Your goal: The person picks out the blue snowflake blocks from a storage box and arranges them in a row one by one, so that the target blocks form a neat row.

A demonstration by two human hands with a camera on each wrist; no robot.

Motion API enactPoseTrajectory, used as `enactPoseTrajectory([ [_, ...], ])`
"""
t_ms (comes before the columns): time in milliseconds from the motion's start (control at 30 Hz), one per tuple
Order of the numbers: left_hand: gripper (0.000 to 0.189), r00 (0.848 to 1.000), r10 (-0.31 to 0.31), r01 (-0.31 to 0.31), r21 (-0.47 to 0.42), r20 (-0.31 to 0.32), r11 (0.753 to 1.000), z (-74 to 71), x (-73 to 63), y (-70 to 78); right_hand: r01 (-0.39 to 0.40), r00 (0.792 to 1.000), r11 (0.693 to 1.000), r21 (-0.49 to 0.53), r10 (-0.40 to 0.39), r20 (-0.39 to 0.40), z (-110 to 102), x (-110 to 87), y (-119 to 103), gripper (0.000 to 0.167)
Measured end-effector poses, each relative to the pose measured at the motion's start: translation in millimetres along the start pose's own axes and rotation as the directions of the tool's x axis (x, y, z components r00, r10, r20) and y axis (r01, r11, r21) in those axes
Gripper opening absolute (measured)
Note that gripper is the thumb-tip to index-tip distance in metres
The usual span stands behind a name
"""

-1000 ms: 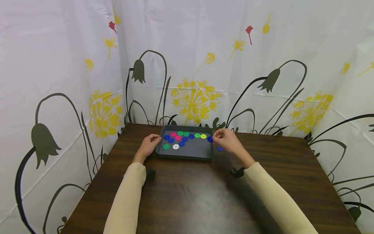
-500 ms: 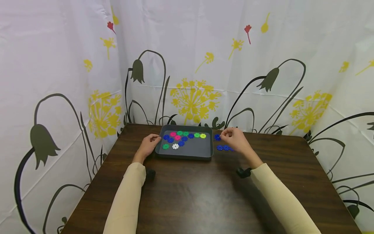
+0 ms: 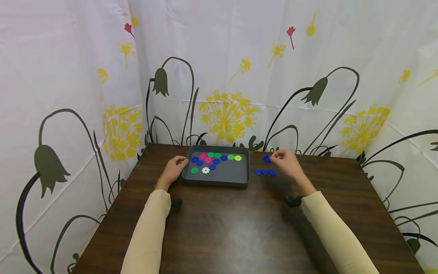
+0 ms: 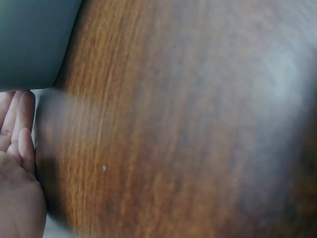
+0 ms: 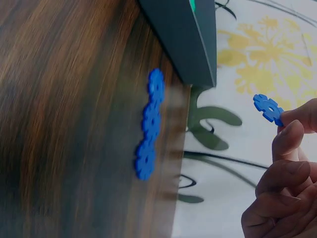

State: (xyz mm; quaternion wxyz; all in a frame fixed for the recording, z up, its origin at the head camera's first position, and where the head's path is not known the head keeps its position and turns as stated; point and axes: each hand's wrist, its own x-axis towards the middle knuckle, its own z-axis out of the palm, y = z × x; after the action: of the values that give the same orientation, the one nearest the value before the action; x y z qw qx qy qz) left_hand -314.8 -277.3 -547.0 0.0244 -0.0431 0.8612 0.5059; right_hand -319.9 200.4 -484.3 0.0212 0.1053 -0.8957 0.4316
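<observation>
Your right hand point(image 3: 285, 163) is hovering above the table point(image 3: 239, 224), right of the tray point(image 3: 219, 182), fingers curled and its fingertips point(image 5: 292, 130) pinching a blue disc point(image 5: 268, 108) by the edge. The disc is flat, notched around its rim like a flower, with a small centre hole. Just below it, three more blue discs point(image 3: 265, 172) are lying in a touching row on the wood. Your left hand point(image 3: 173, 171) is resting against the tray's left wall, fingers loosely curled.

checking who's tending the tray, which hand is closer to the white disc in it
Left. The left hand rests against the tray edge beside the white disc; the right hand is past the tray's far side, pinching a blue disc.
</observation>
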Motion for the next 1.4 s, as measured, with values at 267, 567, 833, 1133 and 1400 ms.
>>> enactPoseTrajectory([
  [267,0.050,1.000,0.001,-0.001,0.004,0.011,1.000,-0.9,2.9,-1.4,-0.043,0.999,0.999,0.012,0.043,0.007,-14.2,0.4,24.6,0.027],
  [567,0.050,1.000,-0.010,0.010,0.014,0.019,1.000,-1.4,3.6,-1.1,-0.181,0.983,0.983,0.021,0.180,0.034,-22.7,1.3,48.9,0.034],
  [833,0.049,0.999,0.008,-0.009,0.024,0.034,1.000,-1.9,2.9,0.6,-0.295,0.952,0.955,0.044,0.290,0.098,-21.4,-0.6,72.1,0.036],
  [1133,0.048,1.000,0.008,-0.009,0.026,0.026,1.000,-3.8,3.1,2.7,-0.344,0.934,0.937,0.058,0.335,0.127,-17.5,-0.9,83.0,0.033],
  [1400,0.049,1.000,0.000,0.000,0.020,0.014,1.000,-2.5,1.9,-0.1,-0.375,0.910,0.926,0.037,0.361,0.202,-17.6,-4.4,79.3,0.039],
])
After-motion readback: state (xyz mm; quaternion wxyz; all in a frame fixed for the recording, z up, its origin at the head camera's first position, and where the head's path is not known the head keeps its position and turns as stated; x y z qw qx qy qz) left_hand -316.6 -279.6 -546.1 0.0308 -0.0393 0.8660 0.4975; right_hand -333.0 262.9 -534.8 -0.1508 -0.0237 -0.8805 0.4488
